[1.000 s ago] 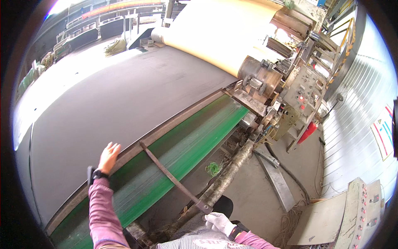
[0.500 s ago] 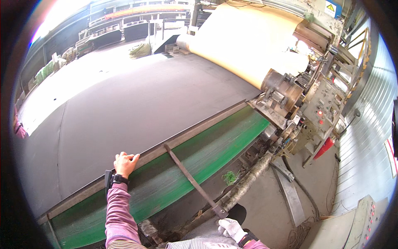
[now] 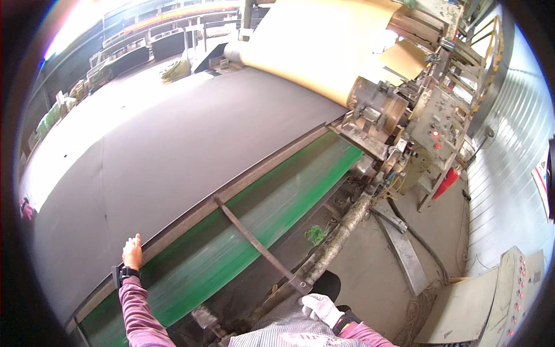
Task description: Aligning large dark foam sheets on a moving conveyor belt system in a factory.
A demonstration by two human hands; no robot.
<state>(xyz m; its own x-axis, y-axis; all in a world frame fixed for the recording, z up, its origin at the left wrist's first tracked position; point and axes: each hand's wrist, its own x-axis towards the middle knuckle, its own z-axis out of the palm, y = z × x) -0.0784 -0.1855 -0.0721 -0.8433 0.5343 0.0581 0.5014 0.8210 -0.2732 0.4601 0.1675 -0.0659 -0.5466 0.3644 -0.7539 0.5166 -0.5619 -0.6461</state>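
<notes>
Probably heavy but pliable, the sheet (image 3: 173,150) suits near-edge holding; my left grip (image 3: 132,253) is unclenched, my right grip (image 3: 322,309) unclear.

Nothing reads clearly, neither reddish lettering (image 3: 300,338) on the apron (image 3: 274,321) nor the wall sign (image 3: 541,180).

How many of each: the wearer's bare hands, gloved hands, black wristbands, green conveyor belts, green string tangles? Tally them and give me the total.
Bare hand: 1 (left)
Gloved hand: 1 (right)
Black wristbands: 2
Green conveyor belt: 1
Green string tangle: 1
Total: 6
</notes>
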